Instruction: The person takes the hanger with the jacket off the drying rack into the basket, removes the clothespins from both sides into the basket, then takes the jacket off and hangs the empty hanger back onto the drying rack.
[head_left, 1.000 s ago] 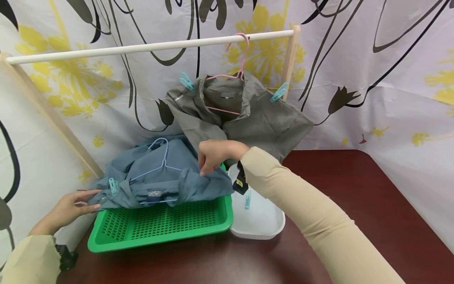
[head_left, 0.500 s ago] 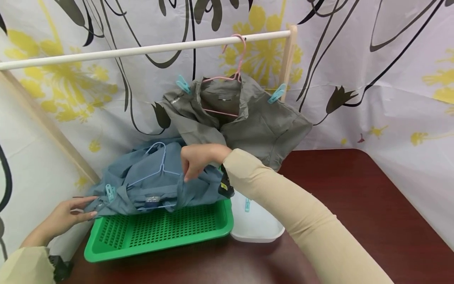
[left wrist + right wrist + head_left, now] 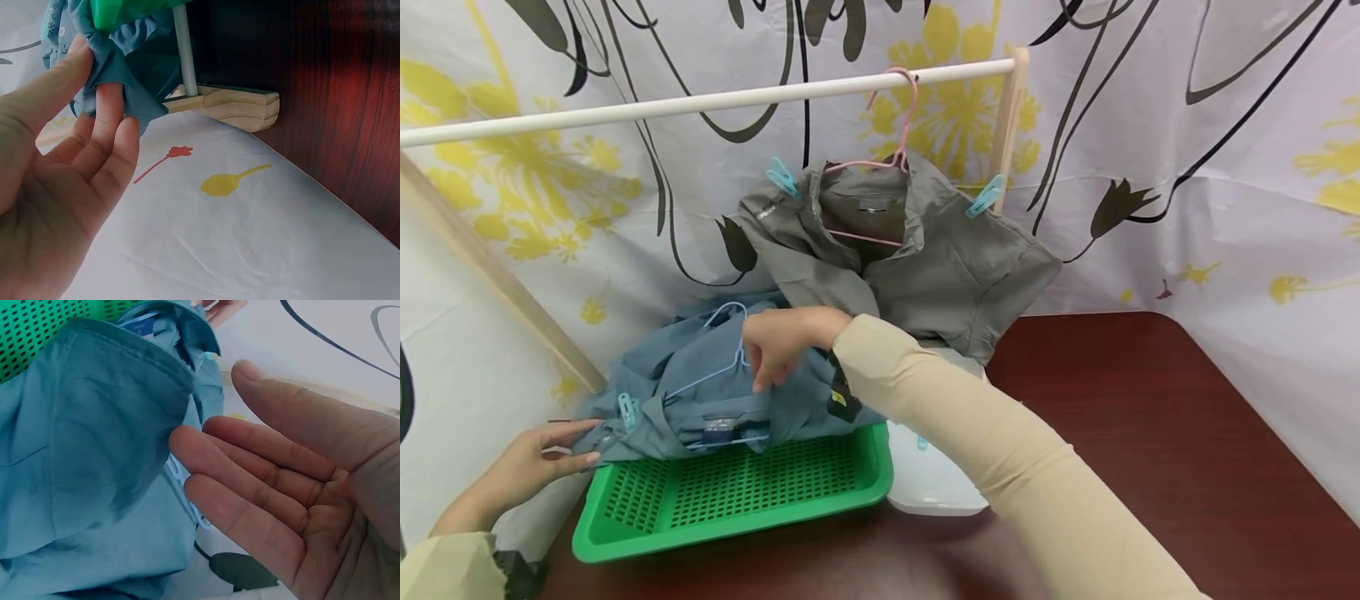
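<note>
A blue shirt lies heaped over the green basket, collar and label toward the front. A light-blue hanger sits in it, and a teal clothespin is on its left shoulder. My left hand pinches the shirt's left edge between thumb and fingers; the left wrist view shows the cloth between them. Over the shirt's middle, beside the hanger's hook, is my right hand. Its fingers look relaxed and apart from the thumb in the right wrist view, close to a cloth fold, holding nothing.
A grey jacket hangs from a white rod on a pink hanger, with teal clothespins on its shoulders. The white tray, partly behind my right forearm, holds another teal clothespin. A wooden post rises at left.
My right hand has moved left across the shirt, from its right side to the hanger. My left hand keeps its hold on the left edge. The head view has shifted slightly.
</note>
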The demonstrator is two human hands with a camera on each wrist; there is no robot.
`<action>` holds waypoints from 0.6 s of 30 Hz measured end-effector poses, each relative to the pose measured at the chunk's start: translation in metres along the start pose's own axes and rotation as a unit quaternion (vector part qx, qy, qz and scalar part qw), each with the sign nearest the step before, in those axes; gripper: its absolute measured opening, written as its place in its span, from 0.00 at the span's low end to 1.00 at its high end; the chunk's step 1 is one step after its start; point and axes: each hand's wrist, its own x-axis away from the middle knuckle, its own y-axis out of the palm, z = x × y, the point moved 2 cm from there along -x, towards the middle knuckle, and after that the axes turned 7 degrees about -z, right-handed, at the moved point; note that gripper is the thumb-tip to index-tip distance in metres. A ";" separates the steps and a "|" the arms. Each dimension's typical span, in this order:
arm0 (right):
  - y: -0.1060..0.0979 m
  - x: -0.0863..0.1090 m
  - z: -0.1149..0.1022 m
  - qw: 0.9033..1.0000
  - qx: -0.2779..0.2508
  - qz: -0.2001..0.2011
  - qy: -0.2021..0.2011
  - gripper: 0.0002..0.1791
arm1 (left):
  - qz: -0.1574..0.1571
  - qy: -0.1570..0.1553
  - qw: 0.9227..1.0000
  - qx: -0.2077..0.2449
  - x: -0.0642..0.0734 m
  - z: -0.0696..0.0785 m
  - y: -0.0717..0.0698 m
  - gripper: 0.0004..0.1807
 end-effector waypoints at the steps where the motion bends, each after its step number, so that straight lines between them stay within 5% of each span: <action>1: -0.001 -0.001 -0.001 1.000 0.004 -0.001 -0.004 0.07 | 0.000 0.002 1.000 -0.002 0.000 0.000 0.000 0.27; 18: -0.007 -0.032 -0.004 0.999 -0.032 -0.015 -0.017 0.07 | 0.013 0.025 1.000 0.000 -0.001 -0.007 0.000 0.24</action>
